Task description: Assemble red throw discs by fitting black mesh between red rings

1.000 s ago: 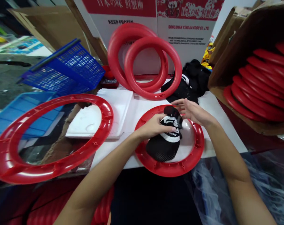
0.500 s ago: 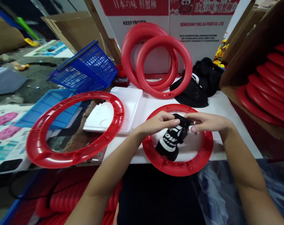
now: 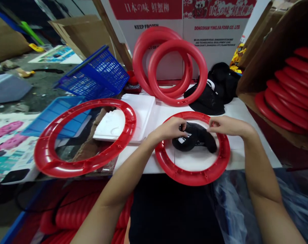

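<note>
A black mesh cloth [image 3: 194, 137] with some white print is bunched inside a red ring [image 3: 194, 179] on the white tabletop. My left hand [image 3: 172, 128] pinches the cloth's upper left part at the ring's back left. My right hand [image 3: 226, 126] is over the ring's back right edge, its fingertips pressed together at the cloth's upper right edge. A second red ring [image 3: 85, 168], open side up, lies tilted at the left over a white foam tray [image 3: 143, 118]. Two more red rings [image 3: 203, 67] lean on a white and red carton [image 3: 214, 34].
Black cloth items [image 3: 223, 81] lie behind the ring. A brown box of stacked red rings [image 3: 293, 98] stands at the right. A blue basket [image 3: 98, 74] and a light blue tray [image 3: 69, 108] are at the left. More red rings [image 3: 75, 210] sit below the table.
The black cloth, earlier hanging with its white lettering toward me, is now spread sideways and bunched toward the ring's back. My hands have moved apart.
</note>
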{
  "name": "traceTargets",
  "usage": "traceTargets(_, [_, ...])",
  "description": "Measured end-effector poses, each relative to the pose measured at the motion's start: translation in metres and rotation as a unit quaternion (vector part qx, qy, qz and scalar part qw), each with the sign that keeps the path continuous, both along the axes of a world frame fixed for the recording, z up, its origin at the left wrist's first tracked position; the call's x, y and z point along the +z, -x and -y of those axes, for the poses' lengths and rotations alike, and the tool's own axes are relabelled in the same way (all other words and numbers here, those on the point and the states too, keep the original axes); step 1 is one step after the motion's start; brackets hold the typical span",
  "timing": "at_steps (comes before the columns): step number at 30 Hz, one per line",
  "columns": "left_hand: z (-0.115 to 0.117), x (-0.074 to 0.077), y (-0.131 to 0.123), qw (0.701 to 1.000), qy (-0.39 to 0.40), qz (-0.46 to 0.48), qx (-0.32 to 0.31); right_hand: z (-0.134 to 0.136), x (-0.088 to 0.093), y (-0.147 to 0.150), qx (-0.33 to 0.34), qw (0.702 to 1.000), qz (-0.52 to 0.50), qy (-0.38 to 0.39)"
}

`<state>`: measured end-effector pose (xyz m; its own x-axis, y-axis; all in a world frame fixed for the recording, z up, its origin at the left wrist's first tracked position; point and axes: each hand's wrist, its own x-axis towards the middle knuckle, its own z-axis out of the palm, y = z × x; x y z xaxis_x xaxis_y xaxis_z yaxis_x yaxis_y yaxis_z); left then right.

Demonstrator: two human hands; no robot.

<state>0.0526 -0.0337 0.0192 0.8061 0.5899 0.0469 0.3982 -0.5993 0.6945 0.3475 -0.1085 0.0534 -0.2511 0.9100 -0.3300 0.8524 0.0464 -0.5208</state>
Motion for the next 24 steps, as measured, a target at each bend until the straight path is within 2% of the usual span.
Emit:
traceTargets(2, [0.0, -0.005, -0.001, 0.998, -0.043, -0.051, -0.018, 0.001, -0.003, -0.011, -0.061, 0.992, 0.093, -0.063])
traceTargets(3, [0.002, -0.005, -0.001, 0.996, -0.058, -0.07, -0.024, 0.002, -0.006, -0.014, -0.075, 0.987, 0.127, -0.062])
traceTargets(6, [0.011, 0.001, 0.004, 0.989, -0.078, -0.122, -0.033, -0.002, -0.015, -0.011, -0.031, 0.984, 0.172, -0.039])
traceTargets(8, [0.017, 0.006, 0.008, 0.984, -0.079, -0.15, -0.054, -0.01, -0.022, 0.005, 0.012, 0.986, 0.155, -0.063])
traceTargets(10, [0.021, 0.008, 0.01, 0.979, -0.082, -0.166, -0.087, -0.019, -0.028, 0.023, 0.03, 0.98, 0.132, -0.143])
traceTargets(13, [0.021, 0.008, 0.011, 0.974, -0.079, -0.165, -0.132, -0.023, -0.035, 0.041, 0.046, 0.956, 0.093, -0.275])
traceTargets(15, [0.019, 0.006, 0.01, 0.978, -0.075, -0.149, -0.123, -0.019, -0.038, 0.042, 0.066, 0.948, 0.072, -0.304])
traceTargets(18, [0.017, 0.004, 0.008, 0.99, -0.082, -0.109, -0.03, -0.01, -0.045, 0.039, 0.096, 0.95, 0.059, -0.291])
traceTargets(21, [0.017, 0.006, 0.006, 0.997, -0.064, 0.001, 0.049, -0.008, -0.052, 0.043, 0.122, 0.956, 0.046, -0.263])
traceTargets(22, [0.018, 0.007, 0.005, 0.997, -0.031, 0.052, 0.044, -0.008, -0.052, 0.045, 0.128, 0.957, 0.034, -0.257])
traceTargets(24, [0.019, 0.011, 0.006, 0.983, 0.101, 0.155, -0.02, -0.008, -0.046, 0.046, 0.144, 0.958, -0.029, -0.248])
